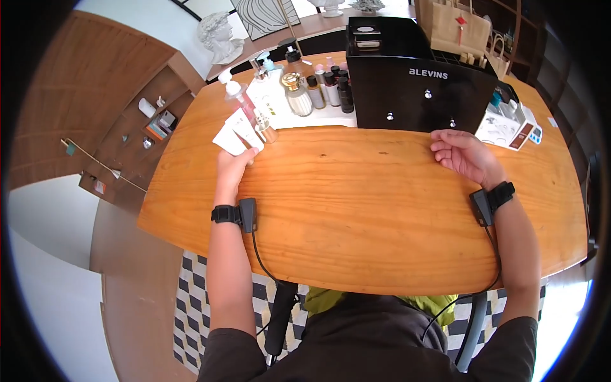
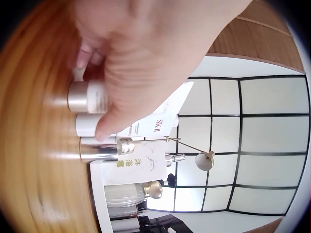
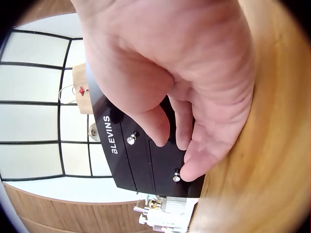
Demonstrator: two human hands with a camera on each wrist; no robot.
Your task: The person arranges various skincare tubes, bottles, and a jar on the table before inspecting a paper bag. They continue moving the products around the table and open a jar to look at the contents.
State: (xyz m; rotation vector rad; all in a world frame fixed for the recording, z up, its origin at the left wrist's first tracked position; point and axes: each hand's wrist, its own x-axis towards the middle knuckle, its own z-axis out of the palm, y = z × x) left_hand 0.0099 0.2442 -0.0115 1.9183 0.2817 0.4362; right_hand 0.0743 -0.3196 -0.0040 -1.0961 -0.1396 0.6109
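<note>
On the left, my left hand [image 1: 233, 170] grips two white squeeze tubes standing on their caps. One tube [image 2: 158, 125], lettered SK-II, has a white cap under the thumb; the other tube [image 2: 97, 97] has a silvery cap and is partly hidden behind the hand. Right beside them stands a small bottle with a shiny metallic body [image 1: 266, 130]. My right hand [image 1: 468, 156] rests at the table by the lower front of a black drawer box [image 1: 420, 83] marked BLEVINS. Its fingers are loosely curled with nothing in them, close to a drawer knob [image 3: 176, 175].
A white tray [image 1: 318, 120] behind the left hand carries pump bottles, a perfume bottle [image 1: 296, 95] and several dark-capped bottles. Right of the drawer box is a white holder [image 1: 506, 127] with small items. Paper bags [image 1: 458, 32] stand behind the box on the wooden table [image 1: 356, 216].
</note>
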